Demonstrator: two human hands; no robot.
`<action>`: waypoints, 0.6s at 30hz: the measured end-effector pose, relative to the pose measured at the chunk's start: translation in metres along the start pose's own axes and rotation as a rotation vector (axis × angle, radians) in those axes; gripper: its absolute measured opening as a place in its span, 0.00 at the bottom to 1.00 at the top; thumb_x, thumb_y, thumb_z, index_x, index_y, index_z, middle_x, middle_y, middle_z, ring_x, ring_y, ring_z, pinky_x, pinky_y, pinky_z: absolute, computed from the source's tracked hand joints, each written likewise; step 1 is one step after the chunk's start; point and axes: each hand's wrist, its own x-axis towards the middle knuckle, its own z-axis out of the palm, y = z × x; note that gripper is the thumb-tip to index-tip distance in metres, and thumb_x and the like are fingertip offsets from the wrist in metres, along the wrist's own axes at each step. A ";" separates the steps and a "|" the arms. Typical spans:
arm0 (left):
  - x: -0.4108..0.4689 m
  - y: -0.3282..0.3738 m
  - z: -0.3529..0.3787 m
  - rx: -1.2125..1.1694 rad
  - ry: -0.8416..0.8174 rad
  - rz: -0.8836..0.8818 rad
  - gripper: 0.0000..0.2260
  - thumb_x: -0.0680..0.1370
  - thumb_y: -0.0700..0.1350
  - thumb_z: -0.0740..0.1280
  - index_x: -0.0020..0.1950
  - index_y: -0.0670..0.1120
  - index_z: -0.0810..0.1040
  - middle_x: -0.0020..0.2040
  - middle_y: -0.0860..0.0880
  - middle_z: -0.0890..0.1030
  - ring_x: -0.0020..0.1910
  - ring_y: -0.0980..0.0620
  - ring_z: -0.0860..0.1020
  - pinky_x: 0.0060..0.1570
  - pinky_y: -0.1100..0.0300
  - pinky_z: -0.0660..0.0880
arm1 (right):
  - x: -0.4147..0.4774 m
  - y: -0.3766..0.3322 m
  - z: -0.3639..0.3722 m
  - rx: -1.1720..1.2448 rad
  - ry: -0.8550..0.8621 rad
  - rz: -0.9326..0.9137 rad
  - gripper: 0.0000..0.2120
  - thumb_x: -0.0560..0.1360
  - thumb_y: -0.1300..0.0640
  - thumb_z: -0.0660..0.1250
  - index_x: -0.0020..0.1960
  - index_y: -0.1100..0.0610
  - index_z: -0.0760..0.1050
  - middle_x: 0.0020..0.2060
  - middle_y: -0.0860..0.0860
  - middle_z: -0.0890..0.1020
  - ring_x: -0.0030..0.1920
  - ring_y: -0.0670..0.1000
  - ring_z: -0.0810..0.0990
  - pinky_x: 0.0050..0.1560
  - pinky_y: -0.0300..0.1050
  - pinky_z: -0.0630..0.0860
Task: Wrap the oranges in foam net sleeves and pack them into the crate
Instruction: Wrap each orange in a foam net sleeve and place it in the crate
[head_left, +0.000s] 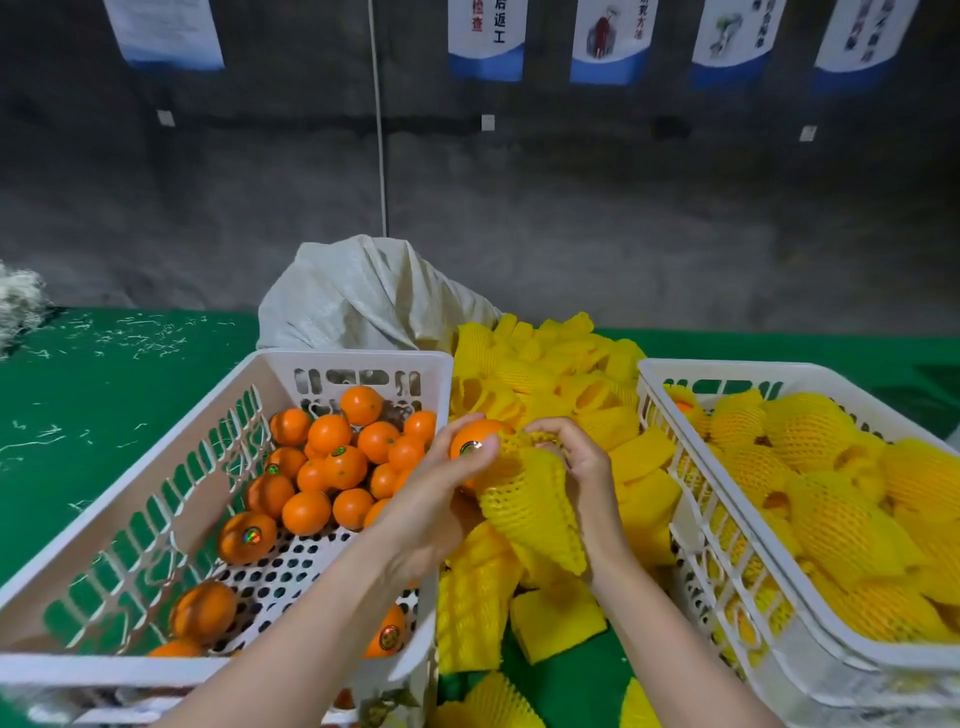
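Foam sleeve (530, 501) pinched by right hand (584, 467), stickered orange (474, 434) gripped in left hand (441, 499), poster (487, 36) reading 返工

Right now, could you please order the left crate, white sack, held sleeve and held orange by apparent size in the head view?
left crate, nearer the camera
white sack
held sleeve
held orange, partly hidden

I see stickered orange (470, 440) at mouth of yellow foam net sleeve (530, 506), between bare-orange crate (337, 358) and wrapped-orange crate (727, 367).
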 end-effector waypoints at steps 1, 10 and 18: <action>0.000 -0.002 0.003 0.007 -0.032 0.002 0.29 0.64 0.45 0.78 0.64 0.50 0.74 0.58 0.40 0.80 0.56 0.41 0.79 0.54 0.46 0.77 | -0.001 0.000 -0.008 -0.029 0.027 -0.020 0.16 0.74 0.73 0.62 0.41 0.52 0.74 0.36 0.49 0.78 0.38 0.45 0.76 0.39 0.40 0.72; 0.008 -0.034 0.048 -0.231 0.068 -0.007 0.29 0.67 0.52 0.71 0.66 0.43 0.73 0.53 0.42 0.83 0.50 0.45 0.83 0.46 0.52 0.79 | -0.030 0.009 -0.026 -0.219 0.236 -0.154 0.03 0.77 0.48 0.55 0.46 0.42 0.68 0.33 0.42 0.76 0.36 0.38 0.74 0.36 0.47 0.69; 0.007 -0.052 0.058 -0.169 0.185 0.066 0.31 0.77 0.56 0.60 0.67 0.31 0.60 0.50 0.28 0.72 0.51 0.31 0.73 0.42 0.49 0.81 | -0.042 0.006 -0.040 -0.028 0.151 -0.083 0.14 0.74 0.42 0.65 0.34 0.47 0.68 0.25 0.44 0.67 0.28 0.42 0.63 0.30 0.39 0.62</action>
